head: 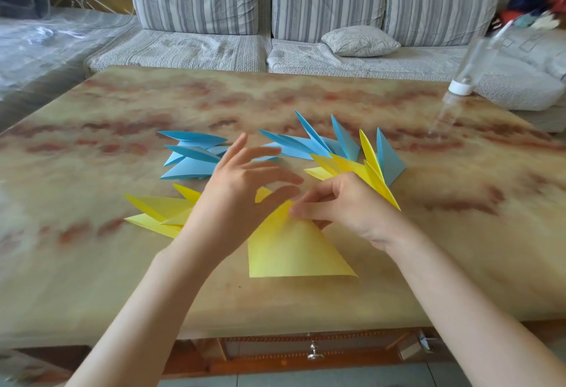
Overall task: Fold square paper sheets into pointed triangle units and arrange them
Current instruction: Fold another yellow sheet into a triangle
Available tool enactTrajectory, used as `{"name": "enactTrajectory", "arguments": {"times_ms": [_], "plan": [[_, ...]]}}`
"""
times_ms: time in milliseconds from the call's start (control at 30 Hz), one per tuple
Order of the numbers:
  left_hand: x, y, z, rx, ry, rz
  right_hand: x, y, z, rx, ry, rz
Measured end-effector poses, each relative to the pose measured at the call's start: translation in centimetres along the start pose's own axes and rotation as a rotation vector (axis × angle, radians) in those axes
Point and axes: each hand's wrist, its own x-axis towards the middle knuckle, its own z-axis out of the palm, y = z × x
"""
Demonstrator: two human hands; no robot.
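A yellow paper sheet (291,249), partly folded, lies on the marble-patterned table (92,264) in front of me. My right hand (346,209) pinches its upper point between thumb and forefinger. My left hand (242,190) hovers beside that point with fingers spread, its thumb touching the paper's top edge. Finished pointed units lie around: yellow ones (159,212) at the left, blue ones (193,157) behind them, more blue ones (309,144) in the middle back, and yellow ones (367,169) with a blue one (389,160) at the right.
A clear plastic bottle with a white cap (462,80) stands tilted-looking at the table's far right. A grey striped sofa (275,19) with a small cushion (358,40) runs behind the table. A drawer with a metal knob (315,353) sits under the near edge.
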Motion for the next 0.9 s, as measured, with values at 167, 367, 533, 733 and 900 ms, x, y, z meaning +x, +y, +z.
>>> {"name": "enactTrajectory", "arguments": {"times_ms": [167, 367, 533, 733, 900], "plan": [[-0.5, -0.6, -0.7, -0.047, -0.214, -0.182, -0.3, -0.2, -0.4, -0.076, -0.083, -0.04], [-0.7, 0.3, -1.4, -0.089, -0.383, -0.3, -0.3, 0.0, -0.3, -0.178, -0.15, -0.082], [-0.5, 0.4, -1.5, -0.159, -0.305, -0.366, -0.1, 0.0, -0.6, -0.154, -0.126, -0.105], [-0.5, 0.6, -1.8, -0.172, -0.274, -0.42, 0.1, 0.2, -1.2, -0.138, -0.134, -0.07], [-0.5, 0.5, -1.9, -0.22, -0.31, -0.46, 0.0, 0.4, -2.2, -0.169, -0.188, -0.061]]}}
